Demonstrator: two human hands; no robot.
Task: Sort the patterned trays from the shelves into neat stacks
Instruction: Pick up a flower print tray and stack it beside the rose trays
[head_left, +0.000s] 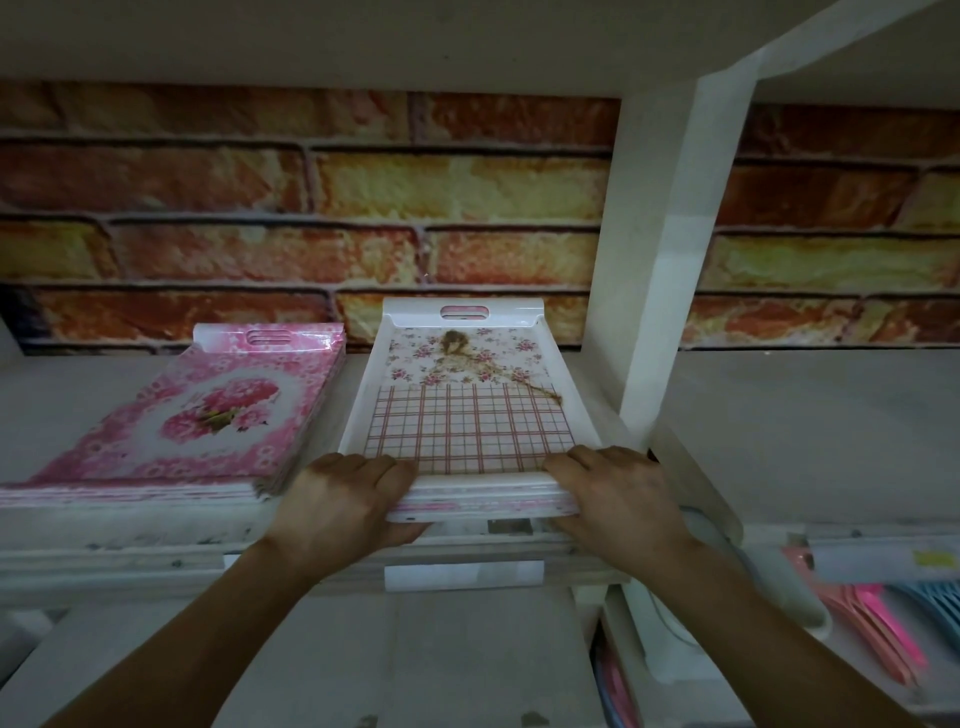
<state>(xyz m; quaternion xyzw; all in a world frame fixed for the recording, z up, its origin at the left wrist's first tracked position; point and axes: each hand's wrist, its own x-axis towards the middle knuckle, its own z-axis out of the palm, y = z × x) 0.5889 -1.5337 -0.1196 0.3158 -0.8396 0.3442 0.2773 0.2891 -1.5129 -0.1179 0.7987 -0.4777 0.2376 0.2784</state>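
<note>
Both forearms reach up from bottom of frame to the shelf (156, 535) edge. Left hand (340, 501) grips the near-left corner of the checked tray stack (470, 431), fingers on top of the rim, thumb underneath. Right hand (618, 493) grips the near-right corner the same way, fingers curled over the rim. Stack = several white trays nested together; top one shows a pink grid pattern w/ small roses and a brownish figure toward the far end, handle slot at the back. Its near edge sticks out a bit past the shelf front; far end sits close to the brick-pattern wall (311, 208). Just left of it, on the same shelf, lies the pink floral tray stack (208, 410), angled slightly, layered edges visible at the front, not touching the checked stack. White upright post (670, 249) stands immediately right of the held stack. Lower right, below shelf level: pink and blue plastic items (883, 618), too blurry to identify.
</note>
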